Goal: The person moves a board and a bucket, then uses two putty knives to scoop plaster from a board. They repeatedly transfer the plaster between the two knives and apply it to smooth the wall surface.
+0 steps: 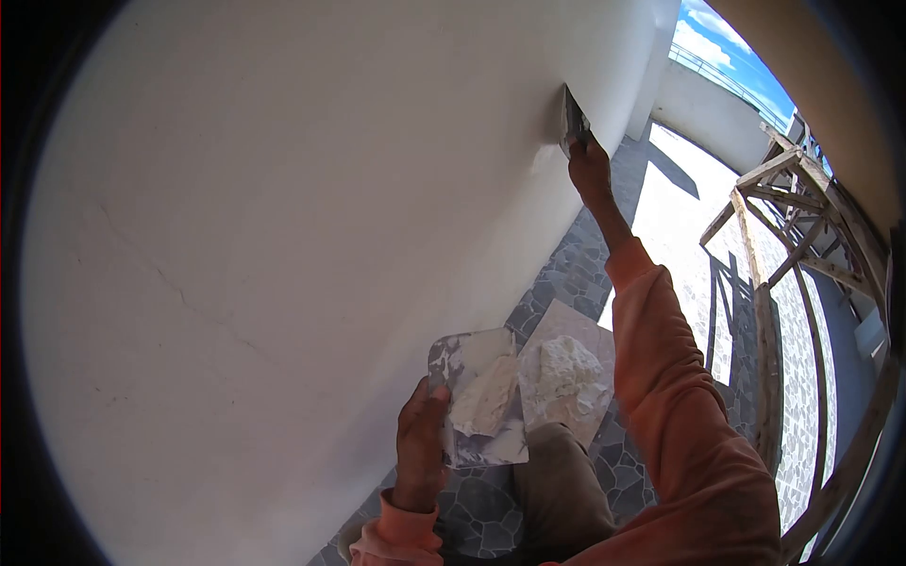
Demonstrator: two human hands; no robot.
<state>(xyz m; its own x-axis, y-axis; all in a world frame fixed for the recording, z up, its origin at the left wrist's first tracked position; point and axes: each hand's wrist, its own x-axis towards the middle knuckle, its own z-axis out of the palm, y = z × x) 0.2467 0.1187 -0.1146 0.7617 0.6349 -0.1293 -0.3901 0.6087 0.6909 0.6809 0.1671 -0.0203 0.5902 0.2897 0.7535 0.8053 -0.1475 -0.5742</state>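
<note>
My right hand (590, 168) reaches far out along the white wall (311, 189), closed around a plastering trowel (572, 121). The trowel's blade lies against the wall or very close to it. Lower down, my left hand (422, 429) grips a flat, clear-looking plate (458, 351) by its left edge. A thick smear of white plaster (486, 401) sits on that plate. Just beyond it, on the floor, a pale board (557, 325) carries a heap of white plaster (566, 368).
Wooden scaffolding (797, 189) stands on the right. The floor (481, 495) is grey patterned stone, sunlit farther out. A low parapet wall (708, 108) with a railing is at the back. Thin cracks run across the wall's left part.
</note>
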